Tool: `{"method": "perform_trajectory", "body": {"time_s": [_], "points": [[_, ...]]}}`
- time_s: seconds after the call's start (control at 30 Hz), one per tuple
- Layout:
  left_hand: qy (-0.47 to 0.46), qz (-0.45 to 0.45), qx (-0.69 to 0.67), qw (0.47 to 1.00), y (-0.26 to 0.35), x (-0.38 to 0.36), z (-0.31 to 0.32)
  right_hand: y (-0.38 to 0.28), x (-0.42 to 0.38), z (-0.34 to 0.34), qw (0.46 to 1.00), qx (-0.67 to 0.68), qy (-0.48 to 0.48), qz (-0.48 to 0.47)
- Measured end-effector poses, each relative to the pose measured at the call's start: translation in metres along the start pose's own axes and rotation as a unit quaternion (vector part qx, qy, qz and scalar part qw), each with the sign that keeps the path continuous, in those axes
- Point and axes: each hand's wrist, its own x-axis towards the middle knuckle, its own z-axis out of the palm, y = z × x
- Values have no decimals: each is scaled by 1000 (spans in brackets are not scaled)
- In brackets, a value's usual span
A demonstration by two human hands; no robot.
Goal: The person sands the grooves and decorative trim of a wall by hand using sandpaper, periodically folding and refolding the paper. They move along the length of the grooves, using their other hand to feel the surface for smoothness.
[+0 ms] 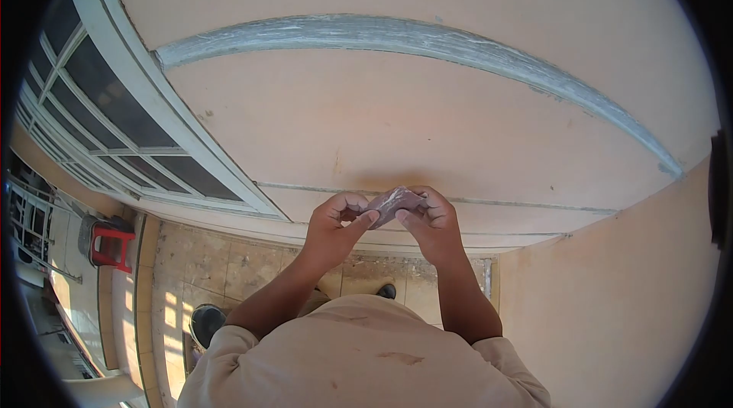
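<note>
A small, creased piece of reddish-brown sandpaper (391, 206) with pale dust on it is held up in front of my chest. My left hand (337, 223) pinches its left end between thumb and fingers. At the other end, my right hand (434, 229) grips it the same way, the thumb lying on the near face. Both hands are close to the peach wall (305, 133). Across that wall runs a grey, whitish-streaked band (366, 32), above and beyond my hands.
On the left is a window with a white frame (130, 56) and dark panes. A dark bucket (206, 324) stands on the tiled floor (244, 270) by my left side. Farther left is a red stool (113, 247). A side wall (595, 301) meets the main wall at right.
</note>
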Motion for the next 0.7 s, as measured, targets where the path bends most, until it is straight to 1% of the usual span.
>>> {"method": "perform_trajectory", "body": {"time_s": [0.07,0.1,0.17,0.2,0.27,0.3,0.37,0.4,0.43,0.47,0.5,0.53,0.57,0.6,0.63,0.67,0.7], "points": [[38,-47,-87,994,1,-2,-9,2,3,4,999,-9,-32,29],[44,-47,-85,994,5,-3,-15,3,6,9,999,-7,-38,30],[36,-82,-146,985,15,-4,-27,4,13,20,997,-59,-30,33],[37,-82,-145,985,17,-3,-34,5,15,25,997,-58,-30,33],[-61,-136,-183,972,23,2,-50,6,21,38,994,-111,-22,14],[-64,-132,-185,972,28,6,-57,5,23,44,993,-114,-21,11],[-115,-140,-156,971,38,12,-71,2,28,57,990,-132,-26,-39],[-117,-136,-159,971,39,13,-77,1,31,64,989,-137,-25,-42],[-94,-84,-53,991,40,14,-81,-1,33,70,981,-182,-17,-71],[-67,-29,54,996,42,14,-87,-4,37,77,969,-225,-11,-101],[-64,-23,53,996,48,15,-95,-9,42,83,968,-228,-14,-107],[-41,89,154,983,57,14,-102,-14,45,90,947,-282,-33,-152],[-16,197,253,947,65,13,-110,-19,48,97,921,-333,-51,-197],[11,255,307,917,68,13,-117,-24,52,105,921,-331,-55,-200],[15,254,310,916,74,14,-125,-29,55,114,914,-333,-63,-223],[34,332,364,869,81,16,-134,-34,57,123,908,-333,-69,-245],[51,406,415,812,88,18,-144,-40,59,131,909,-328,-72,-246]]}}
